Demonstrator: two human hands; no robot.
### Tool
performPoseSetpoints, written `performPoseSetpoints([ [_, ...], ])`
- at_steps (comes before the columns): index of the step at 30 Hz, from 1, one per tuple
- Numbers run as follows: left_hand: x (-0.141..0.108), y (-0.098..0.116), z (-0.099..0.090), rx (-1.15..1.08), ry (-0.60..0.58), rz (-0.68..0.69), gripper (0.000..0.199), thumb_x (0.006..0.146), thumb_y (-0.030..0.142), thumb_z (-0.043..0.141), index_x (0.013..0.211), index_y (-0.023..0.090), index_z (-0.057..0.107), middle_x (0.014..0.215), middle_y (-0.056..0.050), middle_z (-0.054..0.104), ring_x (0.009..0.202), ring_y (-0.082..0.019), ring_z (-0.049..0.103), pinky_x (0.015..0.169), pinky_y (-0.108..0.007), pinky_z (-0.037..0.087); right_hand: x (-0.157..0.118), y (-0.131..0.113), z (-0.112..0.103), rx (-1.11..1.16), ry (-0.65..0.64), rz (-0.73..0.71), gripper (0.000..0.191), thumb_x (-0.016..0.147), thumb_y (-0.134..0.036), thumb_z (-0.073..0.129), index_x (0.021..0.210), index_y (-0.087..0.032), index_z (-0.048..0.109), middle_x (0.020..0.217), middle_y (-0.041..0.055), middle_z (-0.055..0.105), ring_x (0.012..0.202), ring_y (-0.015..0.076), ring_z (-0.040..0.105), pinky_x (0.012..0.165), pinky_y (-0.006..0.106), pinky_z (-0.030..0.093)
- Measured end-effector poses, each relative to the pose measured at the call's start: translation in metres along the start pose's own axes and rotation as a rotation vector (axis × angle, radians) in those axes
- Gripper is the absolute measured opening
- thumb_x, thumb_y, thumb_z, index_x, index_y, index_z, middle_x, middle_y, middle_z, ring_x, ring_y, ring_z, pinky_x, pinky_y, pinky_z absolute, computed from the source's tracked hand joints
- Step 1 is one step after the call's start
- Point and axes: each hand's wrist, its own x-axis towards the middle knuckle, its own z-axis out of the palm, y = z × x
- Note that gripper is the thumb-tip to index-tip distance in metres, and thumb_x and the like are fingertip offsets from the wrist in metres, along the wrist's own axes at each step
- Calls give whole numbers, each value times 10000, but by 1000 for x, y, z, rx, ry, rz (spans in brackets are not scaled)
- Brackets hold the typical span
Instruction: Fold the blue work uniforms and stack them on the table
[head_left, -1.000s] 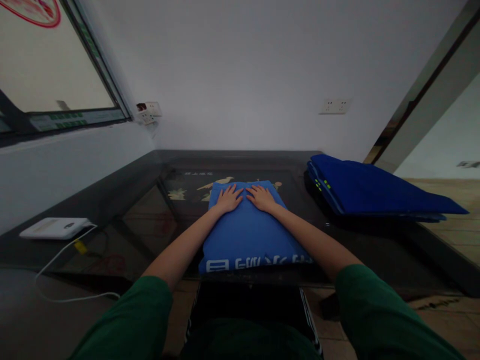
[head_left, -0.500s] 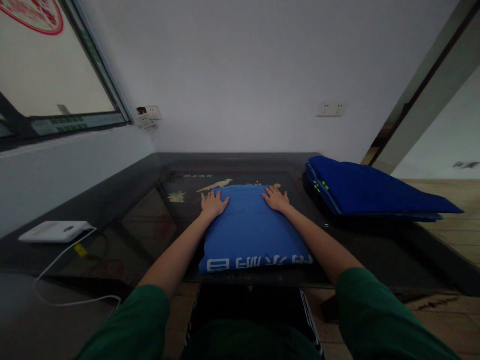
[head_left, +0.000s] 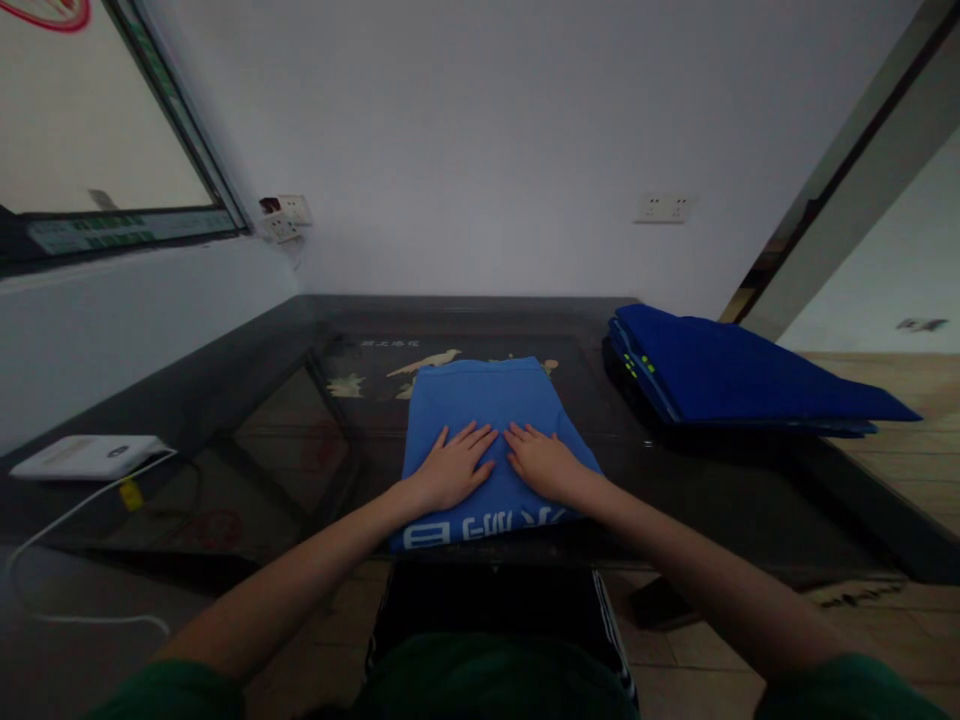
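Observation:
A folded light-blue cloth (head_left: pixel 487 395) with white printed characters along its near edge lies on the dark, glossy table (head_left: pixel 480 315). My left hand (head_left: pixel 456 468) rests palm down on the middle of the cloth, its fingers stretched out. Just right of it, my right hand (head_left: pixel 544 460) presses flat on the same cloth with fingers extended. The fingertips of both hands point toward each other, a small gap between them. My right forearm covers part of the lettering.
A stack of darker blue folded cloth (head_left: pixel 742 370) sits on the table's right side. At the left lies a white device (head_left: pixel 86 457) with a white cable (head_left: pixel 56 520) hanging over the edge. Wall sockets (head_left: pixel 661 208) are behind the table.
Both hands have moved from the cloth's far corners inward and nearer to me, onto its middle. The cloth looks flatter than before. The camera view has shifted slightly.

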Motion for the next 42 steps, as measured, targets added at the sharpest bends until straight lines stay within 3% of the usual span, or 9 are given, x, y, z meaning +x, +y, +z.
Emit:
performPoseSetpoints([
  [5,-26,-30,16,56,86,-140,600,965,530,278,1498,254,286,1576,-57,226,1458,-256,173,1166,-482,179,-24,18,23,-37,125,73,657,970,-495,276,1474,-80,342,1540,135,290,1439,287,220,1174,479,174],
  [11,-51,-65,17,199,160,-320,672,961,524,269,1452,76,370,1519,-188,316,1436,-299,238,1167,-540,96,-39,56,18,6,87,269,691,961,-507,278,1479,-50,310,1537,162,283,1446,289,196,1152,529,205],
  [14,-53,-51,10,246,245,-324,633,951,461,336,1410,34,426,1503,-218,332,1439,-343,204,1155,-583,68,-46,54,9,-28,157,314,647,946,-423,346,1444,-10,369,1526,193,289,1447,329,166,1148,558,189],
  [17,-47,-11,10,147,264,-151,567,960,392,330,1444,101,384,1524,-153,328,1442,-295,218,1160,-552,153,-47,23,6,15,252,182,597,935,-327,357,1451,-26,366,1536,179,270,1442,304,201,1154,509,229],
  [20,-40,30,24,43,213,10,555,967,368,327,1465,123,341,1523,-121,344,1433,-232,260,1167,-471,229,-45,-17,17,127,206,18,548,945,-242,289,1461,-79,370,1525,140,315,1414,236,301,1141,431,300],
  [23,-43,47,40,49,245,11,554,964,367,359,1467,134,341,1533,-126,324,1430,-227,270,1167,-451,246,-48,-33,30,118,188,8,536,960,-267,277,1451,-87,391,1512,140,338,1416,243,294,1154,465,261],
  [29,-81,21,51,89,333,-41,616,936,499,429,1481,231,321,1549,-101,300,1423,-257,284,1158,-489,247,-76,13,40,76,234,99,608,946,-479,341,1461,-158,383,1528,105,326,1440,264,229,1153,528,209],
  [35,-145,-23,56,-138,646,-392,492,928,419,419,1368,208,485,1402,-126,499,1293,-285,457,1068,-511,366,-123,78,48,371,517,273,529,876,-457,426,1294,-159,554,1336,164,560,1258,293,500,1037,498,405],
  [42,-155,-8,38,-752,582,-485,545,822,433,567,1300,176,519,883,-40,675,826,-196,632,858,-372,499,-145,65,30,796,514,405,436,762,-473,577,1093,-190,607,839,52,683,780,204,642,757,340,509],
])
